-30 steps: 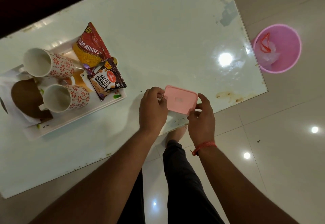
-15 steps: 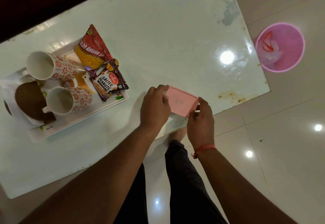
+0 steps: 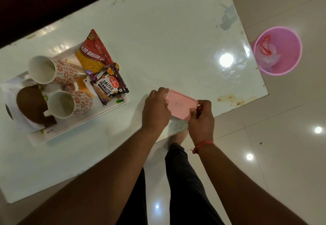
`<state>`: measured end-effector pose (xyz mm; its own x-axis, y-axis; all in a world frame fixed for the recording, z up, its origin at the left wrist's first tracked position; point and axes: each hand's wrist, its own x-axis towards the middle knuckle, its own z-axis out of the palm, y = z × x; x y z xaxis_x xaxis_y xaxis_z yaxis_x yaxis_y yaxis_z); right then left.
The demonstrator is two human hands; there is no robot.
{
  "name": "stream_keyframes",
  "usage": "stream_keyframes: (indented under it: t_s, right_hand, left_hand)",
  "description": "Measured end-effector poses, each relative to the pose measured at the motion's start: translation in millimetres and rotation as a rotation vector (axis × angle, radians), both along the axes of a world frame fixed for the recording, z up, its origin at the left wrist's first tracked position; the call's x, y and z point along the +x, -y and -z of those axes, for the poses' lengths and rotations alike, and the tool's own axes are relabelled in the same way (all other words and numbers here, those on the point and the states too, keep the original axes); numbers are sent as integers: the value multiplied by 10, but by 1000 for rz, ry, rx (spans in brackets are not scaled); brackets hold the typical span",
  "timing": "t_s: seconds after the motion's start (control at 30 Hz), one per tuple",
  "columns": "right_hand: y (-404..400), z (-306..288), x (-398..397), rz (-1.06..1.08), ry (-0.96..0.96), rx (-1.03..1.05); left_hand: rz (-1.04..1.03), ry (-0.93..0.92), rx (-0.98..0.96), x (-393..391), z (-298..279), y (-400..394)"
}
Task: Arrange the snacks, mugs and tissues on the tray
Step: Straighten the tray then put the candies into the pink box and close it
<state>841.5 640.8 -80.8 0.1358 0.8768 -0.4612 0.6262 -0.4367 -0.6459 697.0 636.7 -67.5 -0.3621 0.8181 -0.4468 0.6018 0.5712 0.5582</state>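
Note:
A white tray (image 3: 82, 125) lies at the table's left. On it stand two white mugs with red flowers (image 3: 51, 70) (image 3: 68, 104), a red snack packet (image 3: 93, 55), a dark salted peanuts packet (image 3: 110, 86) and white tissues with a brown patch (image 3: 30, 104). To the right of the tray, near the table's front edge, my left hand (image 3: 156, 109) and my right hand (image 3: 202, 119) both grip a flat pink box with a lid (image 3: 180, 105), one on each end.
The glass-topped table (image 3: 167, 39) has stains near its right corner (image 3: 229, 99). A pink bin (image 3: 277, 50) with a plastic bag stands on the tiled floor to the right. My legs are below the table's front edge.
Both hands keep hold of the pink box. My right hand has shifted its grip to the box's near right corner, and the box sits slightly lower.

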Motion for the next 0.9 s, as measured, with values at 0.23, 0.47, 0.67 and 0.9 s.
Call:
stream_keyframes:
  t_s: [0.23,0.47,0.67,0.9]
  right_hand:
    - [-88,6,-251,53,-172,-83]
    - [-789,-41,-944,127,-314,-140]
    - [-1055,-11,-1297,173,-453,-335]
    - [-1075,38,-1293,164,-468,-353]
  left_hand:
    - [186,-137,101,-311,32,-353]
    - [238,-281,89,-980,20,-1182]
    - [191,-319,25,-1318,-45,-1496]
    - [151,-340,48,-1263,-38,-1439]
